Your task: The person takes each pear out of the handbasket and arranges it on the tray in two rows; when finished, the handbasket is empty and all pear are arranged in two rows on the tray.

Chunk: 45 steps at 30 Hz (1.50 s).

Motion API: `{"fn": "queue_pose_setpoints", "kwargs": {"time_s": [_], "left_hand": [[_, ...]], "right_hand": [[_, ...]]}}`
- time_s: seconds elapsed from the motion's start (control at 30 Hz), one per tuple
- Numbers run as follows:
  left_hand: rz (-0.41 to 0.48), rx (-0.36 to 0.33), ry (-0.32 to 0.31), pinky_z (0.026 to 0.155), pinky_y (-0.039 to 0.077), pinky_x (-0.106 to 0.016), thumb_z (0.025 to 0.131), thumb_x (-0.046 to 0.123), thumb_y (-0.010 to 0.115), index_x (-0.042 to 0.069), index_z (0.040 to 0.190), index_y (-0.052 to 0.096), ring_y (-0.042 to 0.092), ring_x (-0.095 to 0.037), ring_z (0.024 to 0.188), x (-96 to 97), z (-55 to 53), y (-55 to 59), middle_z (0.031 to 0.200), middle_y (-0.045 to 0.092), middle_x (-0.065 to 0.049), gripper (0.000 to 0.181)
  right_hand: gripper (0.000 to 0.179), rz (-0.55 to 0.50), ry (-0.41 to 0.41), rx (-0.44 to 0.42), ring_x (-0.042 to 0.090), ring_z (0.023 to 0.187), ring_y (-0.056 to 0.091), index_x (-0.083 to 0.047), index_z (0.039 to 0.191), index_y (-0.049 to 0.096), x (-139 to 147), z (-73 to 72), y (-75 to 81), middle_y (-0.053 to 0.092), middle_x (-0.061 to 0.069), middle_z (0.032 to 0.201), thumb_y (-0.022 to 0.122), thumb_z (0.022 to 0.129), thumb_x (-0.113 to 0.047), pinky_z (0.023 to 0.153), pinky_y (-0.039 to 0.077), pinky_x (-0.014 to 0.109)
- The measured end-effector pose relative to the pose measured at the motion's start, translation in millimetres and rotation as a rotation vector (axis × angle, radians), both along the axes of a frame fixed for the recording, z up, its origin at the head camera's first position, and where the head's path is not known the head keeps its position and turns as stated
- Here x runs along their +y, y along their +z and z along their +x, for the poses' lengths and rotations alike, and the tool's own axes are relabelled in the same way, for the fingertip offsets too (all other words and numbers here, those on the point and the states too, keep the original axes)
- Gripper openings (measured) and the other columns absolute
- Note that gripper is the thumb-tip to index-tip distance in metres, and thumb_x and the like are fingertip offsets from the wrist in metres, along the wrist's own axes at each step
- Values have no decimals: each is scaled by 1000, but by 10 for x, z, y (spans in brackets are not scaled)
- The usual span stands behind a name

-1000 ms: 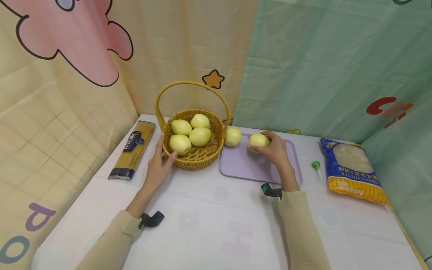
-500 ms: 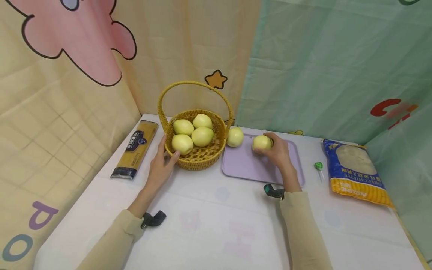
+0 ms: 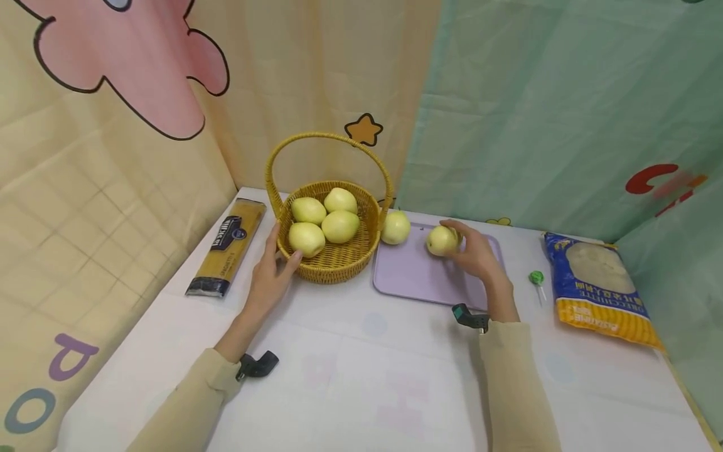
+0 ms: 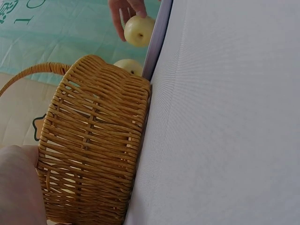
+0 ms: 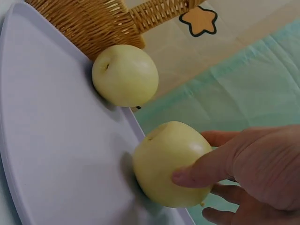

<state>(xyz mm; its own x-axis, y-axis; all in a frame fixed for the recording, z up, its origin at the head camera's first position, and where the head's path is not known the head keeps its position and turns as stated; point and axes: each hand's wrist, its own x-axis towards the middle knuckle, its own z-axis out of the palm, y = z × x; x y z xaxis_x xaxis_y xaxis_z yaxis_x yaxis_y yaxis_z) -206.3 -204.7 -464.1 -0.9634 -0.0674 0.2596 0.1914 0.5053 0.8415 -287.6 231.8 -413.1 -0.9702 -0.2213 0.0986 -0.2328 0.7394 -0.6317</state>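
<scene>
My left hand [image 3: 268,280] rests against the left side of a yellow wicker basket [image 3: 333,275]. Its fingers lie straight along the outside and its thumb is at the front rim. Several pale yellow pears [image 3: 341,226] sit inside the basket. Over a lilac tray [image 3: 409,276], my right hand [image 3: 477,252] holds a pear [image 5: 168,161] by its right side. The thumb lies on the near face; the index finger goes behind, and the other fingers stay apart from it. Another pear [image 5: 125,76] stands at the tray's far left corner, beside the basket.
A spaghetti packet [image 3: 227,248] lies left of the basket. Right of the tray are a green lollipop [image 3: 537,278] and a blue and yellow pasta bag [image 3: 601,289]. Printed curtains [image 3: 508,113] hang behind the white table [image 3: 339,376].
My right hand has shifted to the right around its pear and covers less of it. The pear has moved slightly toward me over the tray. The left hand has stayed at the basket.
</scene>
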Motion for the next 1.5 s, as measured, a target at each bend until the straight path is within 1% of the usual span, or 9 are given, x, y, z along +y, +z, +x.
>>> {"fn": "queue_pose_setpoints", "kwargs": {"time_s": [0.13,0.23,0.33,0.47,0.57,0.8,1.07,1.27,1.5], "left_hand": [[0,-6,2,121,33,-68,108,45,55,30,172,6,40,-48,150,-2,0,5,176,20,-11,82],[-1,-8,2,121,34,-67,108,45,55,30,172,6,41,-48,150,-2,1,9,176,20,-11,82],[0,-6,3,121,35,-67,108,45,56,30,172,6,41,-48,150,-1,1,10,176,20,-11,82],[1,-2,3,120,35,-67,108,44,56,29,172,7,42,-48,149,-2,-5,-1,176,21,-11,82],[4,2,-1,120,35,-67,108,43,57,29,172,6,42,-48,149,-2,-13,-11,176,21,-12,82],[-2,3,2,120,35,-68,108,46,56,30,172,7,44,-48,148,-1,-21,-17,175,22,-12,82],[-7,-12,8,121,33,-68,108,47,56,30,172,6,42,-48,149,2,-9,-2,176,20,-11,82],[-7,-15,8,121,33,-68,108,47,56,30,172,6,42,-48,149,8,-6,5,176,20,-11,82],[-6,-25,9,122,33,-67,108,47,55,31,171,5,40,-48,151,9,5,9,176,19,-11,82]], "right_hand": [[72,-5,-9,16,47,152,37,-9,155,53,-6,-30,-4,45,25,161,51,88,17,122,36,64],[75,-32,-20,8,47,153,36,-8,154,53,-36,-42,-12,44,27,161,46,85,18,121,36,64],[73,-49,-43,-9,46,146,45,-9,155,52,-76,-48,-29,45,26,161,54,85,10,119,40,63],[72,-37,-44,2,45,134,52,-9,155,51,-129,-64,-70,48,25,159,74,87,-10,113,42,63],[74,-34,-28,34,47,140,49,-6,154,51,-148,-76,-100,48,26,159,81,89,-18,116,39,63],[66,-44,-18,75,49,154,33,-4,151,56,-121,-73,-114,39,25,166,75,88,0,125,28,64],[71,-60,-23,91,51,155,30,-6,148,59,-103,-68,-110,34,25,168,58,82,20,126,24,67],[74,-51,-37,108,52,154,31,-5,151,55,-80,-81,-119,35,26,167,61,81,19,125,25,68],[79,-62,-51,90,48,154,33,-7,157,48,-61,-58,-98,36,24,167,70,83,8,123,31,67]]}}
